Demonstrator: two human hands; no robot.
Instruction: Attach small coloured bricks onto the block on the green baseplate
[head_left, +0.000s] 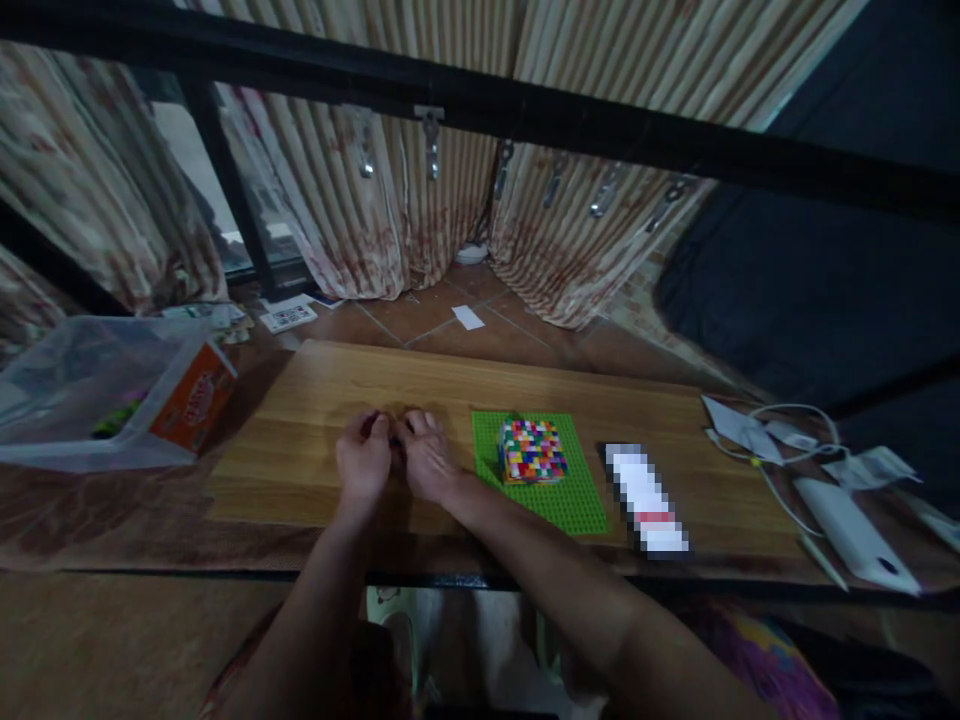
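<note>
Over the wooden board [292, 440], my left hand [363, 458] and my right hand [429, 456] are close together, fingertips nearly meeting. Both have curled, closed fingers. Something small and dark may be between them, but shadow and the fingers hide what it is. To the right of my right hand lies a green building-brick baseplate [577, 500]. On it stands a block built of multicoloured toy bricks [534, 450], with neither hand touching it.
A clear plastic bin [82, 440] with an orange label and a few green pieces inside stands at the left. Right of the baseplate lies a pixelated, phone-shaped object [646, 498]. White cables [780, 410] and a white oblong device [855, 535] are at the far right. A dark bar [480, 100] crosses above.
</note>
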